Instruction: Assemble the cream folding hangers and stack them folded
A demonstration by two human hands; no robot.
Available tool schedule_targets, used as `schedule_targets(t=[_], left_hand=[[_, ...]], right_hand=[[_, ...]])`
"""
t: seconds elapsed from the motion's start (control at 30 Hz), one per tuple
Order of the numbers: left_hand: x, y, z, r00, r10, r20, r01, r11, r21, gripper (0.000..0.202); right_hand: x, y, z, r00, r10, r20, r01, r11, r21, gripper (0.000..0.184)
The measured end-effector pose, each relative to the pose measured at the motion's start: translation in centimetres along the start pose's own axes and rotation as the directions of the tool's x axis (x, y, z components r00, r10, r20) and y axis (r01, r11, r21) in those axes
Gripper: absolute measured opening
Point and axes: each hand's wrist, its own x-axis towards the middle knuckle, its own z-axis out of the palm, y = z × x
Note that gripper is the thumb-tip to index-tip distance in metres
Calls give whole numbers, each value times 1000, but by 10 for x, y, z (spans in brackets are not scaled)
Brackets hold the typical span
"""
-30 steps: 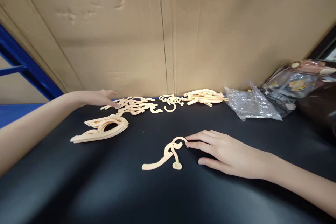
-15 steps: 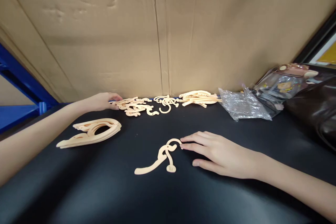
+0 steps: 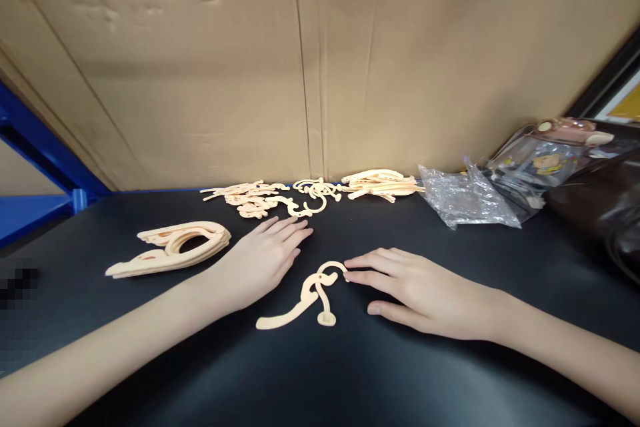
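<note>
My left hand lies palm down with its fingers stretched forward. Its fingertips are at the near edge of a curved, cream-coloured piece by the back pile; whether they touch it I cannot tell. My right hand rests on the table, fingers spread. Its index and middle fingertips reach the end of a thin cream hook. That hook lies crossed with a curved arm piece, and a stem with a rounded foot points toward me. Neither hand grips anything.
On the black table, stacked cream curved pieces lie at left. Along the back are a loose pile, thin hooks and long arm pieces. Clear plastic bags lie at right. A cardboard wall stands behind.
My left hand has come from the far left end of the back pile toward me and to the right. A curved piece there has shifted right. My right hand stays put.
</note>
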Motion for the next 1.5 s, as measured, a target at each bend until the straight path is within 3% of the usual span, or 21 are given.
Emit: schedule_targets(t=[0.17,0.3,0.4,0.5,0.63,0.7,0.77,0.83,0.87,1.1,1.23,1.37,1.5], left_hand=[[14,-22,2,997,-12,-75,30,971,237,48],[40,-46,2,997,80,-8,-75,964,254,43],[53,-56,-1,996,89,19,-91,969,228,34],[58,-62,-12,1000,20,-5,-19,981,195,29],[55,-62,-39,974,-198,-107,210,972,109,35],[51,-60,-55,964,-267,-17,266,964,-27,44],[46,-60,-65,927,-198,318,303,897,-323,43],[42,-64,-68,861,-102,499,347,834,-428,38],[41,-66,-67,849,-101,518,354,836,-418,37],[44,-85,-49,891,-259,374,375,883,-283,36],[38,-65,-43,913,-318,254,386,876,-289,41],[14,-16,-36,923,-357,143,385,861,-332,39],[-12,22,-26,914,-351,202,403,842,-359,39]], right_hand=[[1,0,0,1000,-3,3,3,1000,-10,42],[0,-1,0,1000,-2,-10,2,1000,-1,42],[-1,-1,0,1000,-4,-4,3,1000,-3,42],[-1,-1,0,1000,-2,-3,2,1000,-10,41],[-2,2,1,999,-21,-24,21,1000,-7,42],[-2,2,2,999,-25,-28,25,1000,-5,42],[-2,2,2,999,-22,-27,22,1000,-4,41],[-1,2,2,999,-20,-27,19,1000,-3,41],[-1,2,2,1000,-17,-26,17,1000,-3,41],[-2,1,1,1000,-17,-20,17,1000,-14,41],[-2,2,1,999,-20,-30,20,1000,-2,41],[-1,2,1,1000,-15,-21,16,1000,4,42],[-1,4,0,1000,-14,-9,14,997,75,42]])
